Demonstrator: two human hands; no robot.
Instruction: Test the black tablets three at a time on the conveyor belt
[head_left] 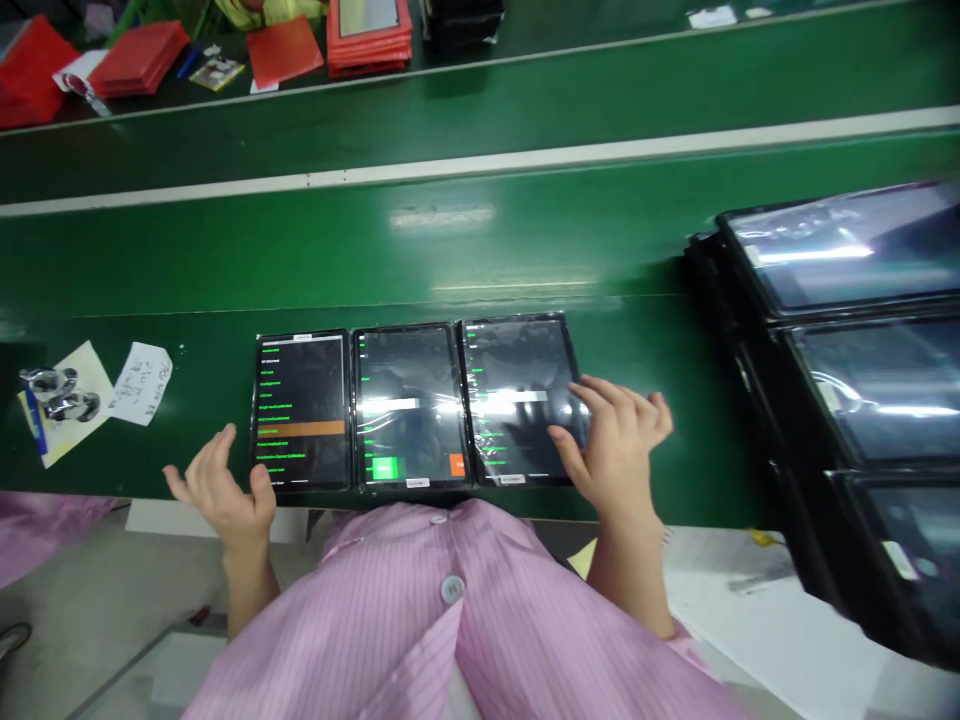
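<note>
Three tablets lie side by side on the green bench in front of me. The left tablet (300, 400) shows green text lines and one orange bar. On the middle tablet (409, 365) there is a green button and an orange one at the bottom of the screen. Small green text and light glare show on the right tablet (514, 360). My left hand (229, 500) is open beside the lower left corner of the left tablet, its thumb close to the edge. My right hand (619, 440) is open, thumb and forefinger over the right edge of the right tablet; contact is unclear.
Black trays (739, 370) with several more tablets stand at the right. At the left lie a handwritten note (142, 383), a yellow paper (82, 400) with shiny round objects, and a blue pen (35, 418). Red pouches (369, 50) sit on the far shelf, near another person's yellow sleeve.
</note>
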